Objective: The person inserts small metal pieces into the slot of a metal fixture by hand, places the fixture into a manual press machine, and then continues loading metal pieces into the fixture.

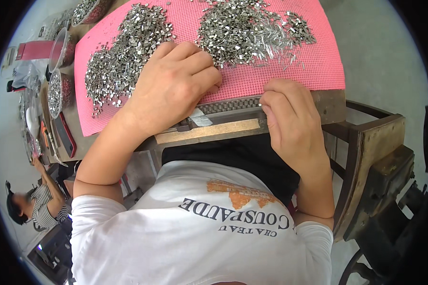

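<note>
My left hand point(180, 85) rests over the near side of the pink mesh mat point(242, 80), its fingers curled down and the tips hidden. Just beyond it are two heaps of small flat metal pieces, a left heap point(121, 71) and a right heap point(228, 35). Thin metal pins point(273, 40) lie over part of the right heap. In front of the mat runs a dark metal bar with a row of small slots point(233, 105). At the bar's right end my right hand point(292, 114) has its fingers bent in a pinch; anything between them is too small to name.
A wooden strip point(209, 131) lies along the near table edge beside a piece of silvery tape point(200, 117). Clear tubs of metal parts point(61, 94) and a red-and-black tool point(65, 134) stand at the left. A person point(43, 199) works farther left. Machinery point(380, 190) is at right.
</note>
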{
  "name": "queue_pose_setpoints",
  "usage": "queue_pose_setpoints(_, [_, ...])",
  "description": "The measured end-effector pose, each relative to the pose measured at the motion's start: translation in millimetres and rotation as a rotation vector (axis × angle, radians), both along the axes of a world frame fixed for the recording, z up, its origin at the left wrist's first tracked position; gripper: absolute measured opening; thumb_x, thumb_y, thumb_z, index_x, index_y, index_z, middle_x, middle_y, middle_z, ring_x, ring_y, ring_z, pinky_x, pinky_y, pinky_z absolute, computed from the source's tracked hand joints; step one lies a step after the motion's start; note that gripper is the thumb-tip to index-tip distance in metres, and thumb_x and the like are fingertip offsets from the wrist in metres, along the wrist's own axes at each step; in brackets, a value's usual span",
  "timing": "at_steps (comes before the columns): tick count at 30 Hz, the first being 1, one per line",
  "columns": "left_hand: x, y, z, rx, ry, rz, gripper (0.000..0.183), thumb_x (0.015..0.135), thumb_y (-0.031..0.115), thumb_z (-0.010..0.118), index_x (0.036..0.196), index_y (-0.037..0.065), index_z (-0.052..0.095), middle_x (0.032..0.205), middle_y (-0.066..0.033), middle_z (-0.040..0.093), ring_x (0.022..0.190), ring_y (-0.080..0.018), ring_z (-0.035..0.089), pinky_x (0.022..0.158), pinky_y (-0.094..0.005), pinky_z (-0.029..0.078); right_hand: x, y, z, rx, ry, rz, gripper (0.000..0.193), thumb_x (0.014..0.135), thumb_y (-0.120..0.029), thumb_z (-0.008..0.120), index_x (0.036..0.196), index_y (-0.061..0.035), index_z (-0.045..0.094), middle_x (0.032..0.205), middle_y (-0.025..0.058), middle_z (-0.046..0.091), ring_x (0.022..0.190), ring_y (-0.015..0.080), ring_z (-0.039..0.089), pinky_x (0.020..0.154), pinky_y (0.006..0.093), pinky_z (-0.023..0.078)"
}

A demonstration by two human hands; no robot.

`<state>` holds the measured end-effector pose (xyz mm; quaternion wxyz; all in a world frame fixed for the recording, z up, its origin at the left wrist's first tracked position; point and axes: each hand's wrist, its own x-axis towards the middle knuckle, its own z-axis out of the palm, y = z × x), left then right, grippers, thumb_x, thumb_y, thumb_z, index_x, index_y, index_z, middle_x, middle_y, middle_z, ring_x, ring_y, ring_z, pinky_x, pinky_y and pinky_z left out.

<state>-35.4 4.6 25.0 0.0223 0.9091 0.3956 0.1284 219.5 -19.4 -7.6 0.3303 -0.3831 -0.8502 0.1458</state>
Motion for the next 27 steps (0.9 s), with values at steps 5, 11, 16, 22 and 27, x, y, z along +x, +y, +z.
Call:
queue_pose_setpoints(5, [17,-21,-3,-0.093,-0.241,0.08,0.014,0.084,0.007,0.075,0.097,0.009,0.07,0.096,-0.0048,0.068,0.088,-0.0263,0.063,0.078,-0.0382,0.046,-2,1,2,0.06,-0.045,0.003,0.021,0.078,0.002,0.069,0.099,0.0005,0.067,0.106,0.012,0.064,0.101,0.0316,0.066,0.089,0.0426,0.055])
queue_pose_setpoints(11, [48,-38,-21,0.005,-0.344,0.08,0.022,0.077,0.006,0.079,0.097,0.009,0.071,0.096,-0.0042,0.069,0.078,-0.0233,0.063,0.073,-0.037,0.045,1,2,2,0.023,0.038,0.0,0.021,0.077,0.008,0.074,0.096,0.0012,0.069,0.102,0.0142,0.068,0.1,0.0357,0.07,0.083,0.0433,0.057])
queue_pose_setpoints(16, [55,-38,-27,0.122,-0.309,0.104,0.024,0.072,0.009,0.081,0.094,0.009,0.071,0.095,-0.0032,0.068,0.073,-0.0215,0.061,0.07,-0.0364,0.044,0,3,-1,0.021,0.099,-0.004,0.02,0.077,0.01,0.075,0.094,0.0011,0.07,0.101,0.0138,0.07,0.1,0.0351,0.072,0.083,0.0427,0.058])
queue_pose_setpoints(22, [58,-46,-31,0.201,-0.284,0.159,0.024,0.072,0.012,0.082,0.094,0.01,0.073,0.094,-0.0009,0.069,0.072,-0.018,0.062,0.067,-0.0338,0.044,4,2,-3,0.032,0.099,0.014,0.021,0.078,0.005,0.075,0.097,0.0002,0.07,0.1,0.0124,0.068,0.099,0.0341,0.07,0.084,0.0437,0.057])
queue_pose_setpoints(27, [62,-50,-30,0.194,-0.279,0.211,0.022,0.073,0.012,0.082,0.093,0.01,0.073,0.093,-0.0004,0.069,0.072,-0.0171,0.062,0.067,-0.0329,0.045,5,2,3,-0.012,0.041,0.017,0.021,0.08,0.005,0.075,0.1,0.0009,0.07,0.102,0.0143,0.069,0.102,0.0357,0.07,0.086,0.0444,0.057])
